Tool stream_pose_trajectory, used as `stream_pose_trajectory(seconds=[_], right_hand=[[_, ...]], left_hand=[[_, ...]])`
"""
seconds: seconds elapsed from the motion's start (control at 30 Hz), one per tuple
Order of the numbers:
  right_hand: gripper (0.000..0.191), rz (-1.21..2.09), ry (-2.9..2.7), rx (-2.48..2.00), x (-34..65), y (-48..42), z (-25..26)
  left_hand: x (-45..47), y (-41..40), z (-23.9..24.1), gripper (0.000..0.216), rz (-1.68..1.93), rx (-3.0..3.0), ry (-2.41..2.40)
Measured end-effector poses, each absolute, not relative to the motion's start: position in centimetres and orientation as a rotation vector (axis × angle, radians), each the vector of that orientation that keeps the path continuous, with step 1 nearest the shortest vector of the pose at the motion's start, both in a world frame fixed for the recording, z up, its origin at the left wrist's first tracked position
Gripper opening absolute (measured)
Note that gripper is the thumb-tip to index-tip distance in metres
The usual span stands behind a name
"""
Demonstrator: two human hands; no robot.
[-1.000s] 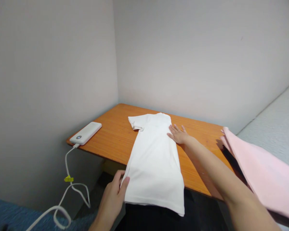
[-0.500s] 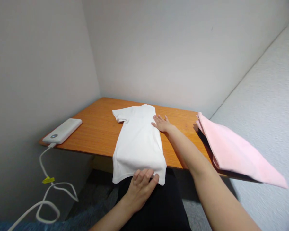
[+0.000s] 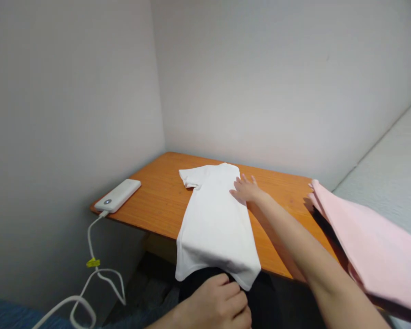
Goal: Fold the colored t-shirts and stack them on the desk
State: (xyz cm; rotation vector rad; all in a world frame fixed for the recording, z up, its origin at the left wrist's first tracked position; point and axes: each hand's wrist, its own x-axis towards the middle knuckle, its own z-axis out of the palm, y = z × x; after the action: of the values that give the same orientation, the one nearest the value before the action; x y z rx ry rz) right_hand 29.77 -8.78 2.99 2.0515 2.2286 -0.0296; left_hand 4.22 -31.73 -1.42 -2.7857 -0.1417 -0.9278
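Observation:
A white T-shirt (image 3: 219,219) lies on the wooden table (image 3: 157,196), its collar end toward the wall. One short sleeve sticks out to the left; the right side runs straight, with no sleeve showing there. The bottom hem hangs over the table's near edge. My right hand (image 3: 245,188) is open, fingers spread, at the shirt's upper right edge; whether it presses on the cloth I cannot tell. My left hand (image 3: 222,301) is closed with curled fingers just below the hem, above my lap, and no cloth shows in it.
A folded pink cloth (image 3: 376,242) lies at the table's right end, overhanging the near edge. On the left corner sits a white power bank (image 3: 118,195) with a white cable (image 3: 90,237) hanging down, tagged in yellow. Walls stand behind and at the left.
My left hand has come off the hem, drawn back toward me and curled its fingers. My right hand stays by the shirt's right edge. The view has shifted left and up.

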Motion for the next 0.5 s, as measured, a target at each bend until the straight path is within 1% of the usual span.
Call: stream_pose_trajectory(seconds=[0.07,0.1,0.17,0.23,0.27,0.4,0.47,0.5], right_hand=[[0.068,0.008,2.310,2.068,27.8,-7.6,3.2],[0.066,0.019,2.351,2.072,26.7,-7.0,3.1],[0.063,0.025,2.407,2.062,24.2,-6.0,2.8],[0.065,0.031,2.434,2.060,22.0,-5.3,2.1],[0.069,0.025,2.435,2.072,21.1,-5.0,1.8],[0.097,-0.058,2.364,2.164,19.0,-4.7,0.4],[0.104,-0.092,2.339,2.184,18.8,-4.8,0.1],[0.105,-0.100,2.335,2.184,18.8,-4.8,0.0]], left_hand=[[4.4,-29.0,1.0,0.016,-1.054,-2.782,-0.382],[4.4,-27.1,2.4,0.017,-1.125,-2.770,-0.609],[4.0,-22.4,4.9,0.021,-1.190,-2.667,-1.223],[3.1,-16.9,6.5,0.025,-1.033,-2.444,-1.836],[2.5,-14.2,6.9,0.028,-0.951,-2.341,-2.015],[0.4,-5.8,6.5,0.046,-0.706,-2.135,-2.387],[0.1,-3.3,6.0,0.051,-0.614,-2.124,-2.481],[0.3,-2.5,5.8,0.049,-0.585,-2.144,-2.492]])
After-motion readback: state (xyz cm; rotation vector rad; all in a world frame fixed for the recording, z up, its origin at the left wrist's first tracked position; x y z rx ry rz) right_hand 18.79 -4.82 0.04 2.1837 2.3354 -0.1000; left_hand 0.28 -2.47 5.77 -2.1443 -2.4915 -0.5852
